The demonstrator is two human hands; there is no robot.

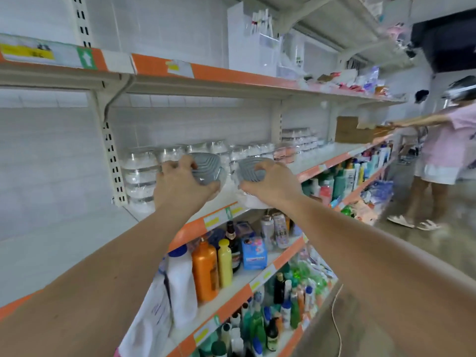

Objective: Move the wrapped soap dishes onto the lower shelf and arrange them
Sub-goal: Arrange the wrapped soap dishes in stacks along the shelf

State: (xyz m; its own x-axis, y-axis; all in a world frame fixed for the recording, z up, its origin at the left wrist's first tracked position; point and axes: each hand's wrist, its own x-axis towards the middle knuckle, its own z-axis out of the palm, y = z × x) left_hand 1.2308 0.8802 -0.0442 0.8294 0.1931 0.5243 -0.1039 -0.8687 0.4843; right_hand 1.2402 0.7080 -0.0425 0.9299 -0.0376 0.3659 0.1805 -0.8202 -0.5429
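Note:
My left hand (180, 184) grips a grey wrapped soap dish (208, 167), held over the white shelf (85, 243) with the orange front strip. My right hand (270, 181) grips a second grey wrapped soap dish (248, 170) just to the right of the first. Both dishes are tilted, ribbed faces toward me, and my fingers hide part of each. Behind them, along the back of the same shelf, stand stacks of clear wrapped soap dishes (140, 171). Further right lie pink wrapped ones (283, 153).
The shelf above (231, 76) carries white boxes and small packets. Shelves below hold bottles, among them an orange one (204, 271) and a yellow one (224, 262). A cardboard box (347, 130) sits far right on my shelf. A person in pink (448, 140) reaches toward it in the aisle.

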